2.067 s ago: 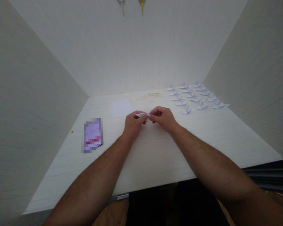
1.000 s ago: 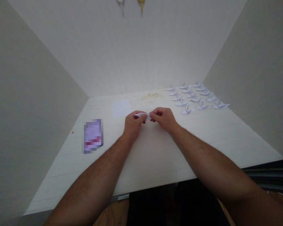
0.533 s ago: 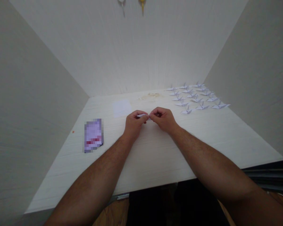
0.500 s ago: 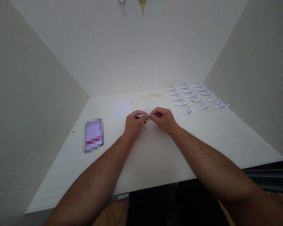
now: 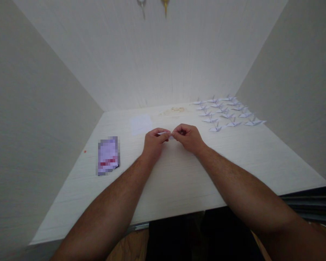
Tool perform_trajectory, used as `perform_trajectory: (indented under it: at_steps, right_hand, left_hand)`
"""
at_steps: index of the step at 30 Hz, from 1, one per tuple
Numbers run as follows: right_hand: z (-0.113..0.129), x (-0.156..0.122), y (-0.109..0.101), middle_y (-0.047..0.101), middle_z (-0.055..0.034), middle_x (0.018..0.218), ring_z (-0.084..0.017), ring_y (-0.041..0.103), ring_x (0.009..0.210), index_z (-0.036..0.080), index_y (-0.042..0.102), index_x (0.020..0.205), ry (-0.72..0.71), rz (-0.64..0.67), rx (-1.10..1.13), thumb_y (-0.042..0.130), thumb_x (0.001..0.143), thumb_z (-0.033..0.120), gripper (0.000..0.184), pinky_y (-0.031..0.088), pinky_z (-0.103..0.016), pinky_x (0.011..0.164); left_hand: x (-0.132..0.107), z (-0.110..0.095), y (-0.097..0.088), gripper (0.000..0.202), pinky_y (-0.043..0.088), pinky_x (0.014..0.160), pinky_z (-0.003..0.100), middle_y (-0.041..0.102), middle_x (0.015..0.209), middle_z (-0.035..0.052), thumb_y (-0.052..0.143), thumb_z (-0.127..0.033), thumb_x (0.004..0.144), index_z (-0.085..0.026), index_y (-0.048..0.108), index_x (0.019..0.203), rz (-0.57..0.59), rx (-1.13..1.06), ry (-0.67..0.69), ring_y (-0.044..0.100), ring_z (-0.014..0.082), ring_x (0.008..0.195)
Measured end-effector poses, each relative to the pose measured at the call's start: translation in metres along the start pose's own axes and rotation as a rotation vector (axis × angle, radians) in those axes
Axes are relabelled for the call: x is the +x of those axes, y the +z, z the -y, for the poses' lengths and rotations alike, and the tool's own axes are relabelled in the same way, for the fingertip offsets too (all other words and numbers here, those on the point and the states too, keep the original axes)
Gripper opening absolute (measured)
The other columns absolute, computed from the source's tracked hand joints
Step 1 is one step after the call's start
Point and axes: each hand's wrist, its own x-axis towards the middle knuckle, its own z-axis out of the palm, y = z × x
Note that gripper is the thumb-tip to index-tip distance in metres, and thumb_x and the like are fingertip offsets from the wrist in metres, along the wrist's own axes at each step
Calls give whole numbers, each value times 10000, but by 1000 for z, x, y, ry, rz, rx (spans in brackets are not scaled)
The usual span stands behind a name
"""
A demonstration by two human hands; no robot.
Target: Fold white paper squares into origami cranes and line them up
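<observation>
Both hands meet over the middle of the white table, pinching one small folded piece of white paper (image 5: 171, 137). My left hand (image 5: 155, 140) is closed on its left part, thumb and fingertips pressed together. The fingertips of my right hand (image 5: 188, 137) pinch it from the other side. Most of the paper is hidden by the fingers, so its folded shape cannot be made out. Several white paper cranes (image 5: 220, 107) stand in rows at the back right of the table. Behind my left hand lies a flat stack or sheet of white paper (image 5: 140, 124).
A pixelated purple item (image 5: 108, 156) lies on the left of the white table (image 5: 176, 188). A small orange spot (image 5: 85, 151) is near the left edge. Brownish marks (image 5: 176, 110) show by the back wall. Walls enclose the table at the back and both sides.
Both hands stay in nearly the same place, still pinching the folded paper. The fingers have shifted only very slightly, and the view has moved a little.
</observation>
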Motion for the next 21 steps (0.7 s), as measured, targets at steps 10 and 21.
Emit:
perform_trajectory:
  at_steps: [10,21]
  right_hand:
    - [-1,2,-2,637,7,640,-109,516,576,186,650,693,17,-19,9,652,760,303,135,420,-253,579]
    - [-1,0,-2,620,5,607,-109,500,564,178,653,678,0,3,-88,660,747,301,141,382,-253,545]
  left_hand:
    - [-1,-4,1,212,448,568,254,649,677,20,751,-372,669,-171,713,723,47,-74,-12,552,110,589]
    - [-3,-3,0,196,394,541,244,647,581,-1,802,-346,635,-180,717,697,14,229,39,534,112,538]
